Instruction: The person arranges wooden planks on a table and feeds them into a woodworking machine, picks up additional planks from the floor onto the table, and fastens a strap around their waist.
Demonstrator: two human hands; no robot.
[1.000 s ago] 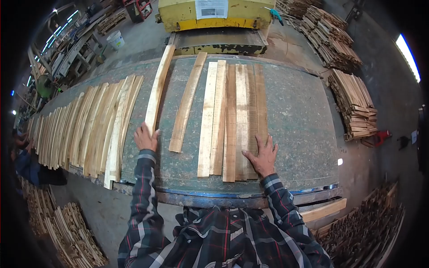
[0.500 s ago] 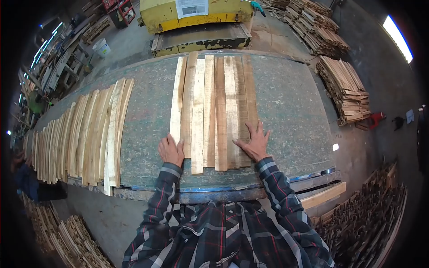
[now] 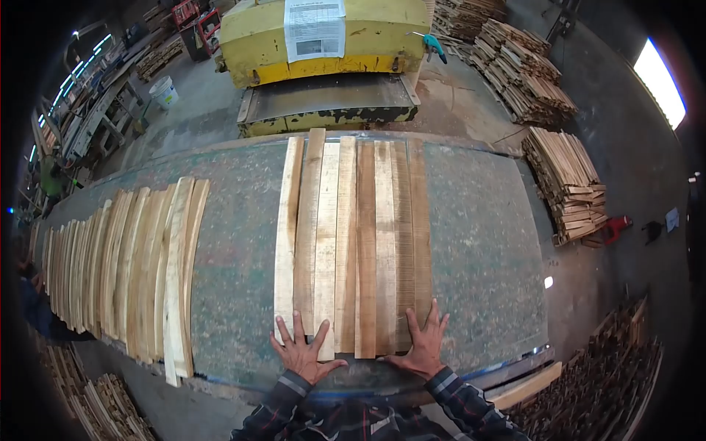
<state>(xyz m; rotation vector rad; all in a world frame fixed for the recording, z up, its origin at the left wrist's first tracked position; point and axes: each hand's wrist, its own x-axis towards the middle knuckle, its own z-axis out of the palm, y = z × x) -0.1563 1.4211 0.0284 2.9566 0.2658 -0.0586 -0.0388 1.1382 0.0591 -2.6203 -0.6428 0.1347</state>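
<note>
Several wooden slats (image 3: 365, 242) lie side by side on a worn green table (image 3: 485, 235), running away from me. Their near ends are almost level, while the far ends are uneven. My left hand (image 3: 303, 354) touches the near ends of the left slats, its fingers spread and thumb pointing inward. At the near right corner of the row, my right hand (image 3: 423, 345) is spread open too, with its thumb along the slat ends. Neither hand is wrapped around a slat.
Another row of slats (image 3: 125, 264) covers the table's left part. Beyond the table stands a yellow machine (image 3: 257, 37) with a metal bed (image 3: 331, 99). Stacked wood (image 3: 565, 184) rises at the right, and more slats (image 3: 588, 382) stand below it. A person (image 3: 40, 301) is at the far left.
Both hands have moved from the sides of the row to its near ends, fingers spread. The slats' near ends now look more even. My view has tilted up.
</note>
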